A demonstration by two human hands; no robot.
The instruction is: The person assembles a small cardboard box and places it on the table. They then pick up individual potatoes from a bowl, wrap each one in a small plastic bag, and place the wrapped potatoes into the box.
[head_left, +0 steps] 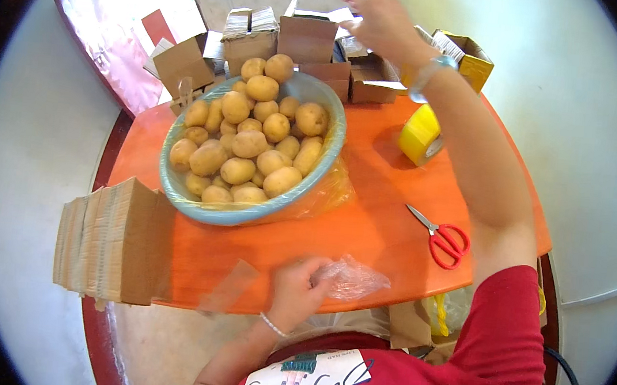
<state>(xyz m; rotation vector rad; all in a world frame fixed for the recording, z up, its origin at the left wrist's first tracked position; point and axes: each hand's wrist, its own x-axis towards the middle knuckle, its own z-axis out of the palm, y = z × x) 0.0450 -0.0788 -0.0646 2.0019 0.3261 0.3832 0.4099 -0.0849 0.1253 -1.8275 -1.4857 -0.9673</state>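
Note:
My left hand (297, 290) is at the near edge of the orange table, its thumb and fingers closed on a crumpled clear plastic bag (356, 280). My right hand (383, 26) is stretched out above the small cardboard boxes at the far side. Its fingers are spread, slightly blurred, with nothing visible in them. A blue plastic basin (337, 134) heaped with potatoes (249, 143) stands left of centre, wrapped around the outside in clear film (336, 192). To the right lie scissors with red handles (448, 246) and an upright roll of yellow tape (420, 134).
Open cardboard boxes (306, 39) line the far edge, some holding papers; a yellow box (475, 64) stands at their right. A stack of flattened cartons (111, 241) sits at the table's left edge. A clear strip (229, 287) overhangs the front edge of the orange table (372, 220).

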